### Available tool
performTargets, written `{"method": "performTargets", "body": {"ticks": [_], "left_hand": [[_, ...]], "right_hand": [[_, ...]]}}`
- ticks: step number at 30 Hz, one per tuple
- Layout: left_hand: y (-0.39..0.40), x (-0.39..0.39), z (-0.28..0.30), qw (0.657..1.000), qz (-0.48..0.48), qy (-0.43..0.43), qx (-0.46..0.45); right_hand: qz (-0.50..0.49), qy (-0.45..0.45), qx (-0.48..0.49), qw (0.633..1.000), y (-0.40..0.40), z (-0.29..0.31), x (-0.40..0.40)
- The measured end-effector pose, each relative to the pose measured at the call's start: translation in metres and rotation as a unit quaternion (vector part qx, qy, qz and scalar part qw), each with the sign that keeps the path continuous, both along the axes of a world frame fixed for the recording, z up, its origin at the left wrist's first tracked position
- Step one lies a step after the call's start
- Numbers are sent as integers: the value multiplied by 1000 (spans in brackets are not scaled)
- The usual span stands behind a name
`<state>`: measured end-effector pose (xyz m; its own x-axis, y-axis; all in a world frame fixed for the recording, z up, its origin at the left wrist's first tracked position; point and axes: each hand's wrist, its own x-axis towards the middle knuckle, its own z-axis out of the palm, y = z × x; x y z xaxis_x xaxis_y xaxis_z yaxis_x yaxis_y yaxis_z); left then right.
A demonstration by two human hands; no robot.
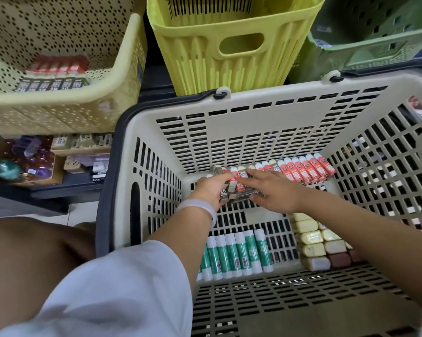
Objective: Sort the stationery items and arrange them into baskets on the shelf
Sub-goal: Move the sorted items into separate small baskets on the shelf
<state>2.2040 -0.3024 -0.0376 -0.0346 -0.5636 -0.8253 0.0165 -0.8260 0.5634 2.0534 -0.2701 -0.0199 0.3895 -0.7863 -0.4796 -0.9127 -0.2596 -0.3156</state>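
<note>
Gripping a clutch of small erasers (232, 188), the left hand (211, 190) has its fingers (221, 177) curled over the top of the bundle, a "2B" label showing just under the thumb. Right beside it, the right hand (274, 192) lies flat across the same bundle, fingers straight and close together, tips touching the red-and-white pieces at the left hand's knuckles. A pale bangle (200, 209) circles the left wrist, with a white sleeve (122, 283) further back up the arm.

Just beyond the fingertips, a row of red-wrapped erasers (302, 169) stands against the far wall of the big beige basket (266, 113) holding it all. Nearer than the hands, under the left forearm, green-and-white glue sticks (236, 254) lie side by side on the basket floor; under the right forearm sits a stack of cream and brown erasers (314, 242).

Further out, beyond the basket's far rim, stand a yellow-green basket (229, 45), a green basket (375, 37) to its right, and a perforated cream basket (59, 45) to the left of the hands, with red and black "2B" erasers (54, 76) lined up inside.
</note>
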Motion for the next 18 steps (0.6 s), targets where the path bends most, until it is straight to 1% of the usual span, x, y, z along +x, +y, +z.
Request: {"method": "performTargets", "body": {"ticks": [2,4,6,9,11,13,16,18], "left_hand": [[0,0,2,1000,-5,9,-2],[2,0,7,1000,-5,21,4],[3,-2,13,999,5,41,8],[6,-4,34,994,43,96,1],[8,-7,49,990,61,126,-3],[12,-6,67,983,69,170,-11],[18,0,98,966,46,253,-28],[21,10,120,958,28,280,-49]], "right_hand": [[-52,-75,48,995,-1,5,4],[-110,-147,80,980,-2,13,8],[-170,-196,90,962,-2,26,10],[-234,-264,83,932,-3,51,8],[-269,-299,66,913,-4,71,7],[-288,-308,19,907,-4,92,7],[-296,-323,-57,897,-1,123,11],[-300,-342,-90,886,4,143,17]]}}
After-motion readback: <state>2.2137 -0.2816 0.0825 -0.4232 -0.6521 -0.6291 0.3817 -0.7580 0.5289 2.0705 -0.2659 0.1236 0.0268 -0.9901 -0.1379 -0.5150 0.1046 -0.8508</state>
